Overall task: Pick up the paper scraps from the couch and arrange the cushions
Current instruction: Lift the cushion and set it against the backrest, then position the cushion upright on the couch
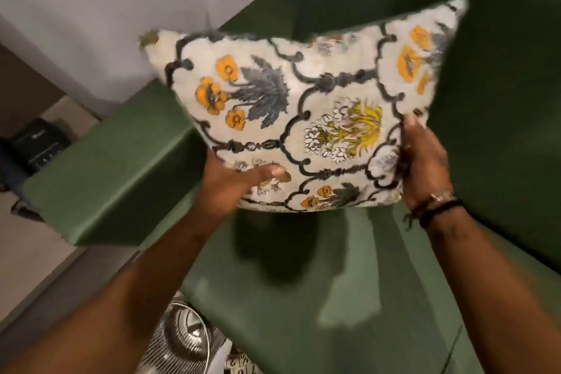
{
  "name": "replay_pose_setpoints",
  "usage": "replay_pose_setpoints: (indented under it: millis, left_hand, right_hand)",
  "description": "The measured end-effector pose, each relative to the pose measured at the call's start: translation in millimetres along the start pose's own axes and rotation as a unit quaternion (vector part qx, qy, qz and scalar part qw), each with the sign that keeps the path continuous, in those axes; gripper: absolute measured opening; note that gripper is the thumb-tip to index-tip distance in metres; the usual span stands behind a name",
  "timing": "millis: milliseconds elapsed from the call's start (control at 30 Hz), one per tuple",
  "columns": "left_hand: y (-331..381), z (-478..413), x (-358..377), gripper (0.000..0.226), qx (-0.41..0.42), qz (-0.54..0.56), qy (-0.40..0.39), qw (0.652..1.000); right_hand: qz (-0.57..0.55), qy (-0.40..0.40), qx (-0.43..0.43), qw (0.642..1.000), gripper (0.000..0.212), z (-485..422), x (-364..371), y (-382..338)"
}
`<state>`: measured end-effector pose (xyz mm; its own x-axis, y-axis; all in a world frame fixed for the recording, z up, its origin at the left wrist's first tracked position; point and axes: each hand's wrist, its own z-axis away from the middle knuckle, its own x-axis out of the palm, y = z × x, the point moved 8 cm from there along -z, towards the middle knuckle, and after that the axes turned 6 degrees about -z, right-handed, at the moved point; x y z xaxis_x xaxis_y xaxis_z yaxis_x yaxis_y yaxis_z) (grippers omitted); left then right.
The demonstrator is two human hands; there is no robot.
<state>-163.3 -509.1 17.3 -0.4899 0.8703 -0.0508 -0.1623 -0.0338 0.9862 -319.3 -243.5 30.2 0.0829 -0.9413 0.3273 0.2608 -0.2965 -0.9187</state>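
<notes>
A white cushion (306, 112) with orange and yellow flowers and dark scrollwork is held up in the air above the green couch seat (349, 282). My left hand (230, 185) grips its lower left edge, thumb on the front face. My right hand (422, 167) grips its lower right edge; a dark bracelet sits on that wrist. The cushion throws a shadow on the seat beneath it. No paper scraps show on the visible part of the couch.
The couch's green armrest (115, 173) runs along the left, its backrest (455, 9) rises behind the cushion. A dark box (39, 143) stands on the floor at far left. A metallic round object (182, 340) lies below the seat's front edge.
</notes>
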Motion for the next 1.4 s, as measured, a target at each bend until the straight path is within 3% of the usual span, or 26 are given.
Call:
replay_pose_setpoints:
  millis: [133,200,333,433,500,567,600,667,733,800,900,967,1100,1167,1233,1300,1333,1400]
  left_hand:
    - [20.7,-66.4,60.5,0.087,0.012,-0.061,-0.142,0.988]
    - [22.4,-92.4,80.8,0.091,0.01,-0.099,-0.158,0.982]
    - [14.0,-108.7,105.8,0.114,-0.002,-0.151,-0.156,0.976]
    - [6.1,-87.2,109.6,0.102,-0.005,-0.132,-0.103,0.986]
    - [-7.3,-44.4,103.4,0.095,-0.045,-0.066,0.021,0.997]
    - [-29.6,17.0,105.9,0.08,-0.082,-0.035,0.123,0.988]
    - [-40.9,53.7,127.2,0.07,-0.1,-0.041,0.116,0.987]
    - [-67.1,123.4,182.1,0.056,-0.137,-0.064,0.046,0.987]
    - [-81.1,190.6,261.3,0.056,-0.155,-0.084,-0.077,0.981]
    - [-80.3,253.1,357.4,0.071,-0.14,-0.106,-0.238,0.955]
    - [-75.4,322.3,494.0,0.084,-0.11,-0.131,-0.417,0.893]
    - [-70.9,352.9,583.1,0.09,-0.069,-0.141,-0.486,0.86]
    - [-59.2,393.2,741.8,0.122,0.011,-0.19,-0.575,0.796]
    - [-53.7,416.0,803.8,0.14,0.029,-0.221,-0.623,0.75]
    - [-53.9,444.8,847.5,0.144,0.03,-0.246,-0.674,0.696]
    - [-54.7,468.6,869.3,0.139,-0.001,-0.24,-0.715,0.656]
    - [-55.5,473.1,873.3,0.138,-0.022,-0.237,-0.72,0.652]
    - [-53.6,464.8,869.1,0.141,-0.057,-0.225,-0.696,0.679]
  right_hand:
    - [0.027,0.1,-0.08,0.991,0.033,35.5,-70.5,-27.3]
    - [0.03,0.127,-0.093,0.987,0.033,38.5,-83.6,-21.8]
    - [0.005,0.135,-0.049,0.99,0.055,38.7,-102.0,4.0]
    - [0.028,0.156,-0.006,0.987,0.086,49.8,-121.0,15.8]
    - [0.053,0.2,0.023,0.978,0.106,67.9,-140.9,13.8]
    - [0.072,0.23,0.025,0.97,0.105,95.5,-159.6,8.0]
    - [0.078,0.258,0.024,0.963,0.102,120.1,-180.3,2.6]
    - [0.091,0.325,0.024,0.941,0.096,176.5,-226.3,-5.9]
    - [0.098,0.423,0.041,0.9,0.092,247.1,-287.4,-11.7]
    - [0.074,0.556,0.078,0.824,0.09,328.5,-358.3,-14.7]
    - [0.033,0.706,0.12,0.697,0.085,444.8,-449.2,-16.4]
    - [0.026,0.747,0.079,0.66,0.079,498.9,-500.1,-23.4]
    - [0.0,0.745,0.019,0.667,0.09,538.6,-576.0,-21.8]
    - [-0.05,0.745,-0.036,0.664,0.079,539.3,-609.5,-21.1]
    - [-0.105,0.75,-0.079,0.649,0.075,536.9,-637.4,-22.7]
    - [-0.126,0.74,-0.1,0.653,0.087,530.2,-652.2,-22.2]
    - [-0.126,0.732,-0.1,0.661,0.094,527.2,-654.1,-20.6]
    - [-0.125,0.703,-0.095,0.693,0.097,520.0,-654.7,-24.2]
